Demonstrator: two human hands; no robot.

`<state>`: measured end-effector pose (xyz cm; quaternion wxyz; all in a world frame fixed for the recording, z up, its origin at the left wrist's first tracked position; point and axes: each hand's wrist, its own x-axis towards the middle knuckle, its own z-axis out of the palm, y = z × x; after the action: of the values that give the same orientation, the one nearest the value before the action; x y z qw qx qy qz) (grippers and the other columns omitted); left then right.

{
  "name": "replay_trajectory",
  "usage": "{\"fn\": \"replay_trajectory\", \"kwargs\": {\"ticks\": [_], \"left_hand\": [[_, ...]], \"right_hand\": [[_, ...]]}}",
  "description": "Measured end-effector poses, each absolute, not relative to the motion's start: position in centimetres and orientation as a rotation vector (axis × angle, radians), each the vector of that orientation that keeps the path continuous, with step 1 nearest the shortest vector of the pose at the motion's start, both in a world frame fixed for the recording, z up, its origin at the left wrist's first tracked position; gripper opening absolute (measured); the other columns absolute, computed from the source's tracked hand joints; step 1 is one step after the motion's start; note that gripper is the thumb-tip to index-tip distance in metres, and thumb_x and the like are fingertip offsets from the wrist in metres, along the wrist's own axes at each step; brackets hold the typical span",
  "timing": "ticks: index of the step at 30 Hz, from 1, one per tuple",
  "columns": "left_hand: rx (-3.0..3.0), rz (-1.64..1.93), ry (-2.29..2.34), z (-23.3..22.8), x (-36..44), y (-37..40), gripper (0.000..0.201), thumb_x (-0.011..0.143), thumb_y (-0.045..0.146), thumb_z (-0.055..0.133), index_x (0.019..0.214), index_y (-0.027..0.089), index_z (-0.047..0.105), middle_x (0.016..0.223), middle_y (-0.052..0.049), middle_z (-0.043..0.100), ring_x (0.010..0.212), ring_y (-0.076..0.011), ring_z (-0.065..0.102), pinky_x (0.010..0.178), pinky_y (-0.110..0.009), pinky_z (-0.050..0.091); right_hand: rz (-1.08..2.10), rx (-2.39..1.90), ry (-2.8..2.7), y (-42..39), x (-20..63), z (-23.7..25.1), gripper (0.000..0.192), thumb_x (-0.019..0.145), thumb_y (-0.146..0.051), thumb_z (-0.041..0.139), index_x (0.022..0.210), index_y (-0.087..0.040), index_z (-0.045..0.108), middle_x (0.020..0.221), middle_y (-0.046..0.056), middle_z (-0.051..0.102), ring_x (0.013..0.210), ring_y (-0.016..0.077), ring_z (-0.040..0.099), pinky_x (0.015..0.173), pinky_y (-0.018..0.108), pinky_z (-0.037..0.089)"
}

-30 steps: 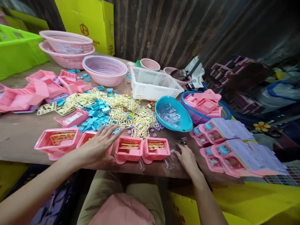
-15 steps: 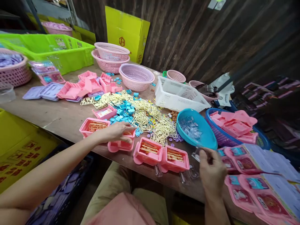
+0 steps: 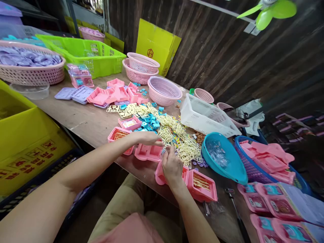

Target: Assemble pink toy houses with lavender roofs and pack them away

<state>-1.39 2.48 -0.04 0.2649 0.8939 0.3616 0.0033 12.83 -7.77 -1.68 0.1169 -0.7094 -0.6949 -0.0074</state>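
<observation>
Green fan (image 3: 274, 9) before dark ribbed wall (image 3: 215, 50) | yellow carton (image 3: 155, 40) behind two stacked pink baskets (image 3: 139, 77) | lime crate (image 3: 103, 65) left of them | pink basket (image 3: 32, 76) of purple parts (image 3: 27, 57), far left

Left hand (image 3: 149, 138) and right hand (image 3: 172, 166) nearly meet over pink boxes (image 3: 147, 154).

Moderate, diffuse light brightens the desk (image 3: 81, 118), while the brown wall (image 3: 215, 67) stays dim and the space under the desk sinks into shadow; small glints mark the clear pieces (image 3: 218, 154); edges look wide-angle stretched, the far-right stack (image 3: 295, 126) murky and blurred.
</observation>
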Motion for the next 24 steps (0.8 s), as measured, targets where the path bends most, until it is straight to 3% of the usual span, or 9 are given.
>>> {"fn": "replay_trajectory", "kwargs": {"ticks": [6, 11, 17, 21, 24], "left_hand": [[2.429, -0.073, 1.0, 0.4, -1.3, 2.4, 0.05, 0.09, 0.05, 0.032, 0.113, 0.012, 0.056, 0.103, -0.015, 0.065, 0.088, -0.0237, 0.062, 0.07, -0.028, 0.043], [2.48, -0.004, 0.942, -0.1, -1.4, 2.4, 0.047, 0.092, 0.047, 0.03, 0.103, 0.012, 0.06, 0.096, -0.013, 0.066, 0.08, -0.0212, 0.06, 0.068, -0.027, 0.041], [2.475, 0.028, 0.899, -0.6, -1.5, 2.8, 0.047, 0.091, 0.049, 0.032, 0.091, 0.012, 0.062, 0.076, -0.008, 0.064, 0.063, -0.0166, 0.053, 0.061, -0.026, 0.039], [2.495, 0.005, 0.904, -0.4, -1.6, 2.5, 0.046, 0.093, 0.047, 0.028, 0.095, 0.013, 0.06, 0.084, -0.009, 0.064, 0.072, -0.0173, 0.056, 0.066, -0.026, 0.04], [2.556, 0.025, 0.945, -0.8, -1.6, 1.3, 0.047, 0.094, 0.044, 0.025, 0.105, 0.011, 0.056, 0.097, -0.012, 0.063, 0.086, -0.0194, 0.059, 0.075, -0.027, 0.042]], "right_hand": [[-0.105, -2.149, -2.098, -7.3, 12.2, -1.7, 0.022, 0.09, -0.016, 0.035, 0.106, -0.012, 0.049, 0.072, 0.008, 0.068, 0.065, 0.0198, 0.068, 0.051, 0.024, 0.038], [-0.252, -2.217, -2.169, -7.6, 11.3, -2.6, 0.026, 0.088, -0.009, 0.031, 0.108, -0.007, 0.047, 0.063, 0.012, 0.067, 0.06, 0.0222, 0.067, 0.048, 0.025, 0.041], [-0.26, -2.225, -2.148, -7.6, 10.1, -3.0, 0.027, 0.087, -0.005, 0.029, 0.105, -0.009, 0.049, 0.071, 0.017, 0.067, 0.066, 0.0226, 0.067, 0.052, 0.027, 0.046], [-0.149, -2.224, -2.143, -8.3, 9.3, -2.4, 0.029, 0.087, -0.005, 0.028, 0.106, -0.009, 0.05, 0.075, 0.017, 0.067, 0.071, 0.023, 0.066, 0.057, 0.029, 0.048], [-0.02, -2.077, -2.159, -9.5, 9.9, -1.5, 0.029, 0.089, -0.021, 0.039, 0.114, -0.008, 0.048, 0.085, 0.017, 0.067, 0.08, 0.0249, 0.064, 0.062, 0.032, 0.05]]}}
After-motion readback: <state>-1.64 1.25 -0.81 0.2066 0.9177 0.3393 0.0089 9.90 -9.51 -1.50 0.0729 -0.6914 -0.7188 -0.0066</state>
